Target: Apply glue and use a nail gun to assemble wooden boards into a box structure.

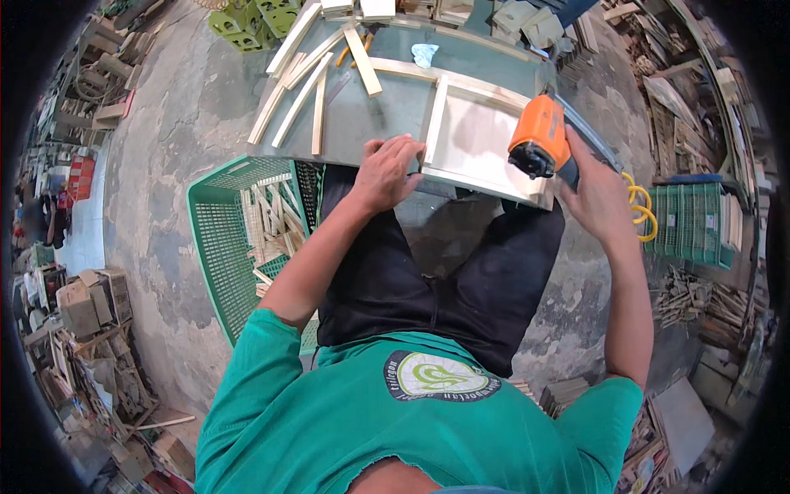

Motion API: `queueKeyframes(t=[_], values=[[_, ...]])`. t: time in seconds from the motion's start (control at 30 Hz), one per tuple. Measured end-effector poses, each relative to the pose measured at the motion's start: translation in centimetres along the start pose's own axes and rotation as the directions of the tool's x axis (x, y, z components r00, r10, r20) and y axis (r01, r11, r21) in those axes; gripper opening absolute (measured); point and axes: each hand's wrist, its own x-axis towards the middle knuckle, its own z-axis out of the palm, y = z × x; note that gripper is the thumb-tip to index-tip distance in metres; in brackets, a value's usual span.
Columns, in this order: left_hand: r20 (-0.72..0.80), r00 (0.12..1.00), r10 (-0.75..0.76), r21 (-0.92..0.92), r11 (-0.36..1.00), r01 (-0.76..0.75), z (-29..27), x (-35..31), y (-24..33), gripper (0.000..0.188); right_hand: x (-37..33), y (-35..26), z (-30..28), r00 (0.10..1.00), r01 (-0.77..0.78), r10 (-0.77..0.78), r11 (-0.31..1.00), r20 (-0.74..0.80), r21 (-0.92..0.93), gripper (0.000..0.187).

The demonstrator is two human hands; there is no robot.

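Note:
My right hand (597,193) is wrapped round the handle of an orange and black nail gun (543,136). The tool is over the right end of a light wooden frame (485,177) with a pale panel inside it, lying at the table's near edge. At the frame's near left corner, my left hand (385,174) grips the wood between fingers and thumb; the exact contact is partly hidden by the fingers. The nail gun's tip is hidden behind its body.
Loose wooden strips (317,90) lie on the dark table (354,123), near pliers with orange handles (342,58) and a crumpled blue-white scrap (425,55). A green basket (222,247) of offcuts stands left of my legs. A yellow coiled hose (643,210) hangs at the right.

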Motion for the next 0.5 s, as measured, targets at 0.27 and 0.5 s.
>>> queueKeyframes(t=[0.27, 0.5], values=[[-0.021, 1.0, 0.009, -0.034, 0.999, -0.01, 1.0, -0.6, 0.0, 0.046, 6.4, 2.1, 3.2, 0.999, -0.023, 0.021, 0.996, -0.024, -0.083, 0.084], [-0.07, 0.992, -0.108, -0.062, 0.993, 0.104, 2.5, -2.2, 1.0, 0.026, 19.7, 3.5, 7.2, 0.994, 0.084, -0.071, 0.982, 0.085, -0.17, 0.081]])
